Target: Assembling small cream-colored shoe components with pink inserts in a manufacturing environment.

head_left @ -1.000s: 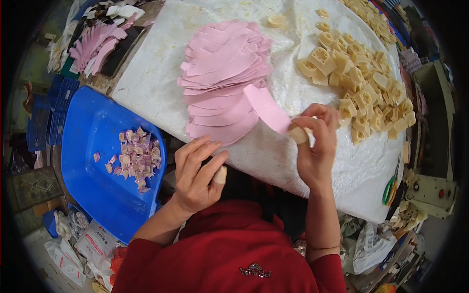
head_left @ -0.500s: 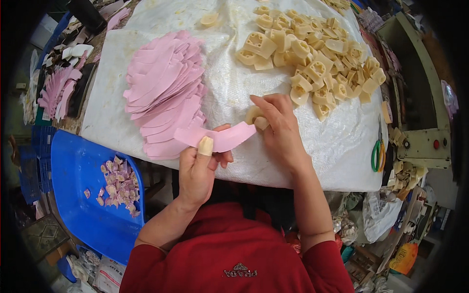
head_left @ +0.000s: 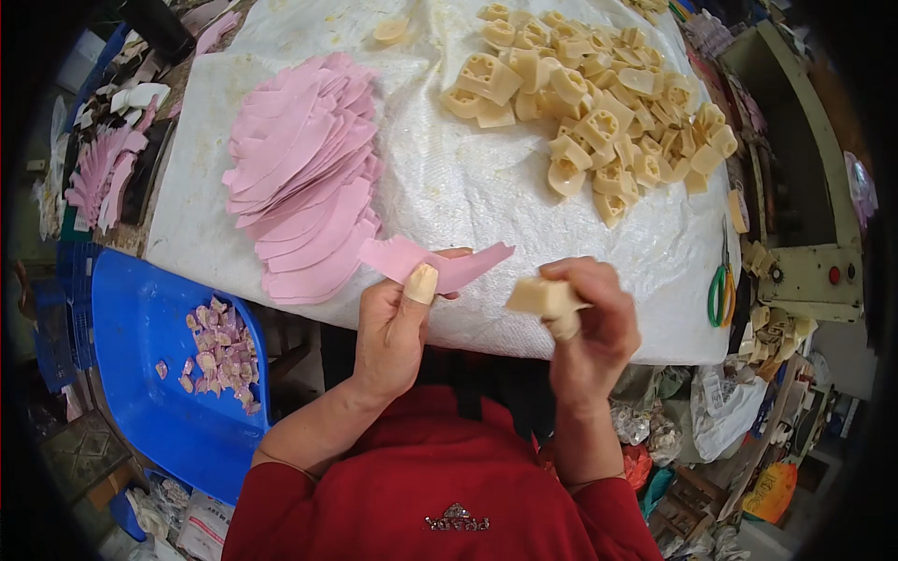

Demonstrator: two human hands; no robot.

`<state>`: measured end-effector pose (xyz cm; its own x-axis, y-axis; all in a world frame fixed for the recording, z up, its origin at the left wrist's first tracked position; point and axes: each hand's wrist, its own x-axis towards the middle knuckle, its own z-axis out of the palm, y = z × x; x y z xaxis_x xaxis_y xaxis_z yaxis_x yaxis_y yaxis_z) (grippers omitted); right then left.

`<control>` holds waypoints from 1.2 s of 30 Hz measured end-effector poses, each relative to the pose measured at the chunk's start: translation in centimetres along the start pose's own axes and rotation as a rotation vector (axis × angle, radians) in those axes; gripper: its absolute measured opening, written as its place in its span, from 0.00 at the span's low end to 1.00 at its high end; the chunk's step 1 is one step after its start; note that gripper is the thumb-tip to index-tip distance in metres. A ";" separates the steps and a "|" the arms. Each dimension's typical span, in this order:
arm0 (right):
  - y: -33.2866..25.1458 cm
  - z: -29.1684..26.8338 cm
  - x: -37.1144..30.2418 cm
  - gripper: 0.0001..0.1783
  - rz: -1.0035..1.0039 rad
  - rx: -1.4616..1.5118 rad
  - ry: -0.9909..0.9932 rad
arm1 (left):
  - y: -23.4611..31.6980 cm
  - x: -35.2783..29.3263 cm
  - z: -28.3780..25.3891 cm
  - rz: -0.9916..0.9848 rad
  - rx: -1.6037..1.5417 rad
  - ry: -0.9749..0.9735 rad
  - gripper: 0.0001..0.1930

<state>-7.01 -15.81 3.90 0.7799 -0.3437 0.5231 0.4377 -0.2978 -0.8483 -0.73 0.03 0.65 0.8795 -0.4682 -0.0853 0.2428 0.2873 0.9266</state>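
Observation:
My left hand (head_left: 393,332), its thumb wrapped in a pale cover, pinches a curved pink strip of thin sheet material (head_left: 460,271) near its middle. The strip's right end sticks out free. To the right, my right hand (head_left: 601,323) grips a beige plastic shoe heel (head_left: 541,297), held a short way apart from the strip. That hand is slightly blurred. Beyond my left hand, a fanned stack of similar pink strips (head_left: 299,178) lies on the white sheet. A heap of beige heels (head_left: 580,107) covers the far right of it.
A white woven sheet (head_left: 421,178) covers the table. Scissors with green and orange handles (head_left: 720,294) lie at its right edge. One loose beige piece (head_left: 391,31) sits at the far side. Lower left stands a blue basin (head_left: 140,374) with pink scraps (head_left: 223,351).
My right hand has drawn back toward me and to the right with the heel, away from the strip. My left hand has shifted slightly right, still holding the pink strip.

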 end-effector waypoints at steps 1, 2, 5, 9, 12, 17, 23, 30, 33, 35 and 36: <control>0.5 0.2 -0.4 0.15 -0.066 0.011 -0.035 | 0.3 -0.2 0.9 -0.028 -0.114 -0.012 0.21; 0.6 0.8 -0.6 0.17 -0.103 -0.067 -0.023 | 0.7 -0.3 1.5 -0.057 -0.227 -0.023 0.21; 1.6 1.3 -0.8 0.19 -0.248 -0.153 -0.021 | 1.8 -0.6 2.2 -0.132 -0.263 -0.120 0.22; 1.7 1.4 -1.1 0.23 -0.317 -0.218 -0.010 | 1.7 -0.7 2.0 -0.092 -0.213 -0.177 0.21; 1.7 1.2 -1.1 0.25 -0.315 -0.230 -0.021 | 1.6 -0.9 2.3 -0.031 -0.162 -0.161 0.20; 1.6 1.1 -1.0 0.24 -0.298 -0.267 -0.033 | 1.0 -1.3 2.0 -0.007 -0.102 -0.148 0.20; 1.6 1.1 -0.6 0.20 -0.365 -0.475 -0.068 | 0.9 -1.3 1.8 0.070 0.079 -0.117 0.20; 1.8 1.0 -0.2 0.17 -0.374 -0.555 -0.049 | 1.7 -0.8 1.1 0.259 0.252 -0.097 0.17; 0.9 0.5 0.1 0.17 -0.389 -0.670 -0.100 | 3.3 -0.3 0.8 0.314 0.418 0.001 0.11; -0.1 0.6 0.4 0.17 -0.380 -0.757 -0.146 | 2.8 -0.3 0.5 0.317 0.454 -0.010 0.11; -0.7 0.7 0.6 0.16 -0.311 -0.825 -0.218 | 2.5 -0.3 0.4 0.322 0.488 -0.026 0.10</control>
<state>-6.58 -15.20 4.70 0.7844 0.0097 0.6202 0.2483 -0.9212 -0.2997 -0.56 0.55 3.17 0.8659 -0.4432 0.2319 -0.2571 0.0034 0.9664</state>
